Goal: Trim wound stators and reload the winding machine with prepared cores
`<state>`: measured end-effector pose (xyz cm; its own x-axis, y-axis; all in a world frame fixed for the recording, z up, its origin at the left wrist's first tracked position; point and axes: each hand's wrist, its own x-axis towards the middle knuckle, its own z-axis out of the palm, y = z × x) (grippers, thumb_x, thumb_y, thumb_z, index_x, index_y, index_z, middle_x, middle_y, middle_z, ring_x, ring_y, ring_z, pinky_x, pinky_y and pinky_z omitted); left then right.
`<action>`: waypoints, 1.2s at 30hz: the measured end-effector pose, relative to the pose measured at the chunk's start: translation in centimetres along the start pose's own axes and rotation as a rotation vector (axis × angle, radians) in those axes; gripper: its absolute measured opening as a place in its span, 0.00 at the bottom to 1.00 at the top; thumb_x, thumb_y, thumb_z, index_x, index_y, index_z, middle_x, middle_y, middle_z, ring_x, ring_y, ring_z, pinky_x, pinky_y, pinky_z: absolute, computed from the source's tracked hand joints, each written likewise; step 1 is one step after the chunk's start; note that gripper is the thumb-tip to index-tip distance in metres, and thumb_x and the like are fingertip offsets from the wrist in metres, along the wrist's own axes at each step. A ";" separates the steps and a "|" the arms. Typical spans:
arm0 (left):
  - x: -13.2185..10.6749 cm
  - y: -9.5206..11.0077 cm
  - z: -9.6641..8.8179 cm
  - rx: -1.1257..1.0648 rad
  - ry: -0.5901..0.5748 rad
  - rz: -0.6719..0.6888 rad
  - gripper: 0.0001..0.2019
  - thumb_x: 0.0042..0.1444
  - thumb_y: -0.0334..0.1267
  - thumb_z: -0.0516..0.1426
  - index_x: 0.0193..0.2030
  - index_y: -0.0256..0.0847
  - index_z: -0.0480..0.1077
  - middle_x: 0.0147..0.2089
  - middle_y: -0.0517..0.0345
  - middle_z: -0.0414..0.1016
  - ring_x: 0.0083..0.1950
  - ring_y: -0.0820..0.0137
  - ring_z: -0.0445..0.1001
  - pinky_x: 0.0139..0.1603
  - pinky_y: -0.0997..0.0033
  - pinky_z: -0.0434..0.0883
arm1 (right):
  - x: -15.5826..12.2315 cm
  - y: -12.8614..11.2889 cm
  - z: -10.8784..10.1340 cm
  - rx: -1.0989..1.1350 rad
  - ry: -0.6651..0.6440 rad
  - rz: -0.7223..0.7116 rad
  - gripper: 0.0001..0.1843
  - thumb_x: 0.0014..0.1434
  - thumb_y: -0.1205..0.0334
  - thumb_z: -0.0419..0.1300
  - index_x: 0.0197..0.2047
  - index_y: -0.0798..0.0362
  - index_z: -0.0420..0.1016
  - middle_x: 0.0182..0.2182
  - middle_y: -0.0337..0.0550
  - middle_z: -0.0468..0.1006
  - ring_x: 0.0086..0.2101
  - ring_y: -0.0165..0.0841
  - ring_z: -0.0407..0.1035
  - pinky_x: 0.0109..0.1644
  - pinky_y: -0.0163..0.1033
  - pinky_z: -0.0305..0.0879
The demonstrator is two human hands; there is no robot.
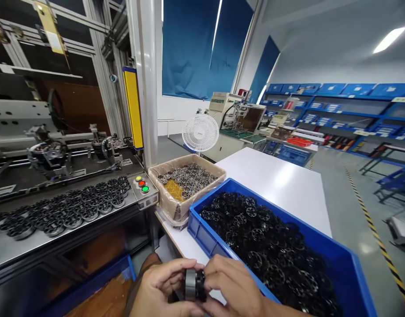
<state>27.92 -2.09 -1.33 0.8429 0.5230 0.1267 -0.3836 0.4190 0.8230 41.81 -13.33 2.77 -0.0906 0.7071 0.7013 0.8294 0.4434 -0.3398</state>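
Observation:
Low in the head view, both hands meet over one small round part (195, 285). It has a grey metal ring on its left side and a black plastic wheel on its right. My left hand (161, 287) is closed on the grey ring side. My right hand (231, 286) pinches the black wheel side. They hold it just in front of the near corner of a blue bin (207, 233) full of several black plastic wheels (271, 246).
A lined cardboard box (176, 207) of grey rings stands behind the bin on the white table (281, 180). To the left, a machine bench (33, 242) carries rows of assembled wheels (66, 211) and a button panel (142, 185). A white fan (200, 132) and blue shelving (337, 110) stand beyond.

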 end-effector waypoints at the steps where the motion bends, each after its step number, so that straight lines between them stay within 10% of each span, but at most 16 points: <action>1: 0.1 -0.1 0.0 0.020 -0.033 0.020 0.27 0.35 0.23 0.72 0.45 0.46 0.80 0.44 0.51 0.85 0.44 0.59 0.83 0.46 0.68 0.78 | -0.1 0.2 0.1 0.000 0.002 -0.018 0.04 0.62 0.68 0.56 0.34 0.54 0.69 0.25 0.42 0.74 0.27 0.32 0.68 0.29 0.35 0.65; 10: -0.2 0.3 -0.1 0.136 0.001 0.148 0.29 0.35 0.19 0.70 0.46 0.47 0.80 0.43 0.54 0.86 0.44 0.59 0.83 0.44 0.72 0.78 | 1.3 0.2 -1.9 -0.068 -0.044 -0.070 0.15 0.59 0.72 0.59 0.50 0.59 0.68 0.38 0.53 0.77 0.38 0.36 0.72 0.40 0.40 0.74; 23: -0.9 0.2 -0.9 0.042 -0.035 -0.113 0.27 0.34 0.29 0.73 0.46 0.44 0.80 0.41 0.49 0.86 0.45 0.56 0.82 0.47 0.64 0.77 | 1.6 0.4 -2.4 -0.210 -0.129 -0.288 0.15 0.65 0.63 0.57 0.51 0.63 0.69 0.31 0.52 0.81 0.32 0.37 0.75 0.33 0.42 0.74; 36: -1.8 0.2 0.3 0.126 0.130 -0.081 0.27 0.34 0.38 0.74 0.47 0.45 0.81 0.43 0.50 0.85 0.47 0.56 0.81 0.52 0.64 0.74 | 1.3 -0.4 -1.6 -0.169 -0.076 -0.163 0.12 0.64 0.62 0.57 0.48 0.61 0.71 0.34 0.53 0.81 0.35 0.38 0.75 0.38 0.42 0.77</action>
<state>26.46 -3.12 -1.21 0.8098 0.5867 -0.0086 -0.2597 0.3715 0.8914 42.21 -13.48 4.80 -0.2668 0.6756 0.6873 0.8804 0.4610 -0.1114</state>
